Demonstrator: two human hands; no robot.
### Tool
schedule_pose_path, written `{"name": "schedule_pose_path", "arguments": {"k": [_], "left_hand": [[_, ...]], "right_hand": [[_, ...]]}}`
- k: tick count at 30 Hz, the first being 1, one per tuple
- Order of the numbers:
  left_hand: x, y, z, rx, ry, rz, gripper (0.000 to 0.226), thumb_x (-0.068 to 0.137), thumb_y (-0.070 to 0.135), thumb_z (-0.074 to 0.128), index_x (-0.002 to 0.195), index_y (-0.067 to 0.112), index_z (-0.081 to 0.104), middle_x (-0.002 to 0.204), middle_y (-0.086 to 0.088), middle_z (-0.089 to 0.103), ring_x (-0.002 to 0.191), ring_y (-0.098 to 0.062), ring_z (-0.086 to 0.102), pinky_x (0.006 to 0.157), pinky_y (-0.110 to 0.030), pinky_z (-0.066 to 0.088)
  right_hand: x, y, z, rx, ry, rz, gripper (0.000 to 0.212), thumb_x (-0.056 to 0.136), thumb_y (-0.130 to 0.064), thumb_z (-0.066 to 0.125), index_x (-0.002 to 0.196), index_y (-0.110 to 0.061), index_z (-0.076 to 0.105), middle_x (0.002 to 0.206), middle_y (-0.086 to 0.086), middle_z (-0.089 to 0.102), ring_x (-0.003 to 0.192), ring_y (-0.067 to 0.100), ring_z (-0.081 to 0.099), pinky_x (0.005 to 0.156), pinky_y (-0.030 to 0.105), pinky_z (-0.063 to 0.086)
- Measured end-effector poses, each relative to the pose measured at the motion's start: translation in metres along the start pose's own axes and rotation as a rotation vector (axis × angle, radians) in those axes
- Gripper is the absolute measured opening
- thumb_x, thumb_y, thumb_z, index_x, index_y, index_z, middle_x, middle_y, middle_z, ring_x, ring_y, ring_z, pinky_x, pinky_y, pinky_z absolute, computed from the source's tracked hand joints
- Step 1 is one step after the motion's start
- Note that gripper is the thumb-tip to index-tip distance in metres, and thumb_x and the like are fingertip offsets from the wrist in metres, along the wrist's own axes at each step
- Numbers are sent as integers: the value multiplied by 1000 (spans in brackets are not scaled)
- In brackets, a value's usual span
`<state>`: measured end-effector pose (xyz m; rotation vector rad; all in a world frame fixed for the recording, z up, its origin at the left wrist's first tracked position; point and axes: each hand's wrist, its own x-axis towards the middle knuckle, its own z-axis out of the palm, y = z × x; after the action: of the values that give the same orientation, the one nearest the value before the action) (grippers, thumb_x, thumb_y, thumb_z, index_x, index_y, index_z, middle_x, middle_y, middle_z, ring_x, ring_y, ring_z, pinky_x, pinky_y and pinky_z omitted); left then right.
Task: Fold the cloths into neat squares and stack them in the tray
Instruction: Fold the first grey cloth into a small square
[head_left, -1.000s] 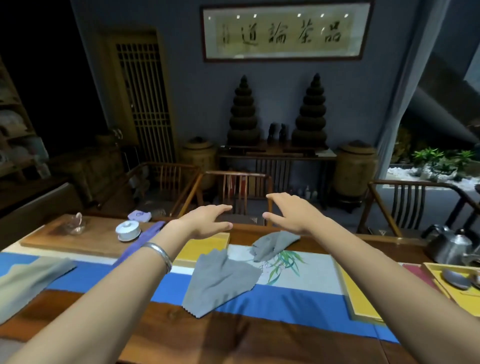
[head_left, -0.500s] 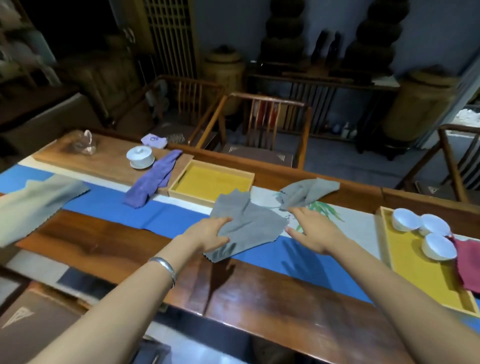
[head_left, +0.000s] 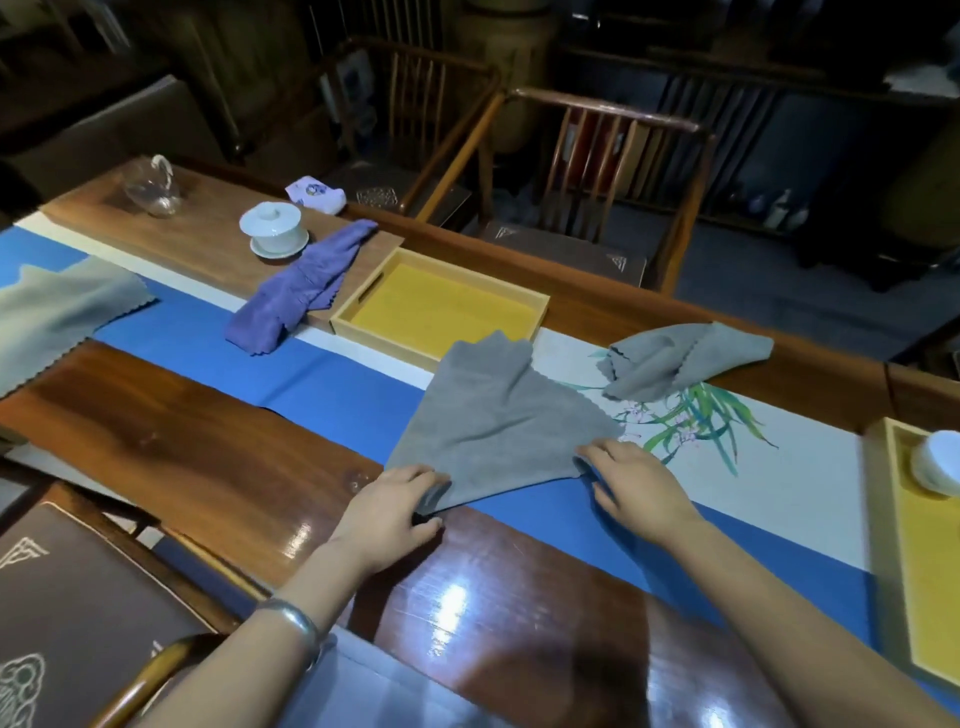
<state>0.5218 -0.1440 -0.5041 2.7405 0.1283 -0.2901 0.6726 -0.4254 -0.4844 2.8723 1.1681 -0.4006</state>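
I see the long wooden table (head_left: 171, 431) under a blue runner (head_left: 332, 389), the empty yellow tray (head_left: 540, 306) (far edge), the grey cloth (head_left: 498, 421) touching its near rim, my left hand (head_left: 389, 512) pinching one near corner, and my right hand (head_left: 639, 483) pinching the other.

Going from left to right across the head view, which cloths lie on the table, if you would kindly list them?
pale grey-green cloth → purple cloth → grey cloth under both hands → crumpled grey cloth
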Motion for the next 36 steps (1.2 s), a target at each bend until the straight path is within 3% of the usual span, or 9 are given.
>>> {"name": "schedule_pose_path", "arguments": {"k": [3,8,14,19,23,25,28,32,36], "left_hand": [[5,-7,12,-1,6,-4,39,87,28,56,126,26,54,128,9,53,118,-17,49,89,-27,44],[6,-14,24,-97,146,-5,20,94,22,51,111,16,61,113,1,62,107,-21,56,85,-33,48],[-1,-15,18,-269,196,-123,15,99,25,41,103,21,54,97,3,63,95,-21,57,78,-38,46],[-33,9,7,-186,109,-97,34,93,31,39,121,19,54,118,0,60,109,-24,53,95,-39,43],[-63,63,18,-103,43,58,56,81,58,48,122,22,56,116,1,58,112,-20,52,97,-34,40],[-70,95,33,-82,13,97,62,78,65,50,123,24,56,118,3,58,112,-19,51,98,-30,37],[-71,133,50,-80,92,88,49,74,55,57,110,21,63,105,2,64,100,-22,59,90,-25,36],[-70,138,52,-103,88,87,33,74,35,53,100,18,64,96,0,64,90,-25,62,86,-31,42],[-75,118,42,-107,51,68,30,75,31,53,101,19,65,97,2,64,93,-24,60,88,-30,41]], "right_hand": [[13,6,15,-43,-5,-29,42,95,-19,41,137,-18,40,137,5,46,119,27,45,100,34,37],[25,9,28,-48,79,-56,25,98,-20,39,117,-12,54,114,7,55,102,26,50,86,33,41],[10,5,23,46,180,-104,19,97,-17,41,98,-5,55,89,12,58,80,31,53,72,35,42],[-35,-15,11,138,194,-171,6,90,-8,55,85,-5,56,74,12,56,67,30,52,60,33,38],[-80,-41,13,187,28,-113,13,96,-25,41,90,-15,46,79,6,54,73,29,53,60,40,43],[-98,-56,12,168,-27,-123,14,96,-28,42,95,-17,51,84,4,60,79,27,59,63,39,44],[-120,-69,11,101,19,-213,15,92,-30,50,93,-19,59,78,-1,64,72,21,65,54,34,51],[-137,-69,15,203,-38,-185,29,99,-36,34,111,-17,51,103,3,61,97,25,59,74,41,47],[-147,-56,21,318,-26,-133,28,95,-39,42,115,-19,49,113,-1,59,105,21,55,78,35,41]]}}
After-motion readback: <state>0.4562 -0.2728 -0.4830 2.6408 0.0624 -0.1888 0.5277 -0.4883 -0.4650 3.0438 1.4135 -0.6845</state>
